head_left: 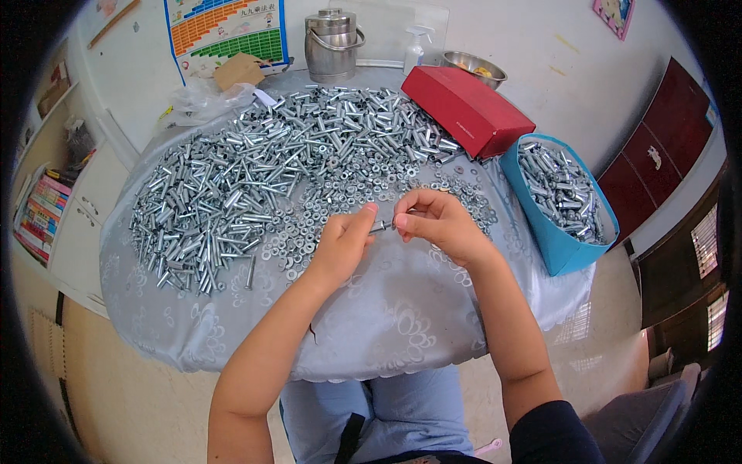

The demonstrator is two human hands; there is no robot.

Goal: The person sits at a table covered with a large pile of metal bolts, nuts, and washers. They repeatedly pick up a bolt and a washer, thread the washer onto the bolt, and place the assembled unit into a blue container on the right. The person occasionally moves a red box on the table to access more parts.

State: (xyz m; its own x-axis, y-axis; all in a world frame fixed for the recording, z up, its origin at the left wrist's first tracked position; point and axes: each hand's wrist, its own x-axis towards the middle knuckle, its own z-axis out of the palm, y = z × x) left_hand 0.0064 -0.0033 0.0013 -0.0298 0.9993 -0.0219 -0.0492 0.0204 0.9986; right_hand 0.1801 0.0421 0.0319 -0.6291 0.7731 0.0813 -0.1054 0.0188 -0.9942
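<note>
My left hand [342,246] and my right hand [437,223] meet above the near middle of the table, and both grip one small silver bolt [379,227] that lies level between the fingertips. Just beyond the hands lies a spread of loose washers and nuts [325,209]. Further back and to the left a large heap of silver bolts [255,166] covers most of the grey tablecloth [386,317].
A blue bin [558,246] with several bolts in it stands at the table's right edge, next to a red box [466,108]. At the back are a steel pot [332,45], a spray bottle [416,48], a metal bowl [473,68] and a plastic bag [202,100].
</note>
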